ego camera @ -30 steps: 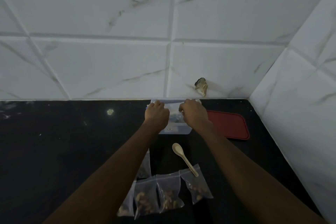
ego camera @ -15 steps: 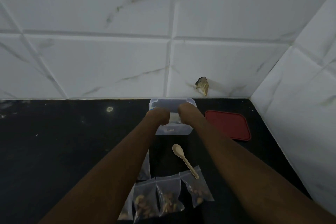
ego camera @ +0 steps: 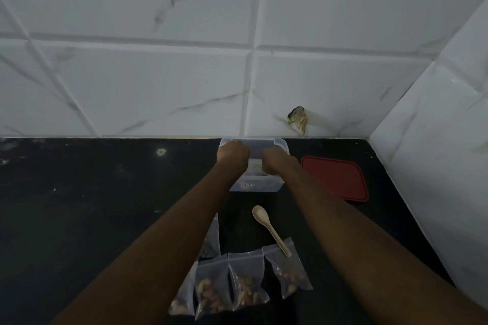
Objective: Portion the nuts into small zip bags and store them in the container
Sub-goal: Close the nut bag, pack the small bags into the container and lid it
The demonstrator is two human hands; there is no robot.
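Both hands have dropped from above the box down into it since a second ago, and the clear bag stretched between them then has gone down with them. The left hand (ego camera: 233, 153) sits at the back left corner of the clear container (ego camera: 254, 187) and the right hand (ego camera: 276, 159) is inside it near the middle. Their backs face the camera and the fingers are hidden, so I cannot tell whether either one grips anything. A pale patch between them is probably the bag, lying low in the container.

This looks like laying a portion in. It would go best flat against the bottom with the sealed edge to one side, leaving room for the rest, and the fingers let go only once it rests.

The container stands against the tiled wall (ego camera: 158, 82) on the dark counter (ego camera: 105, 206), with its red lid (ego camera: 335, 179) just beside it on the right. Nearer the person lie a pale spoon (ego camera: 269, 227) and a row of filled bags (ego camera: 247, 280), some partly under the left forearm. The spoon's handle touches the rightmost bag and could get dragged along when that one is picked up.
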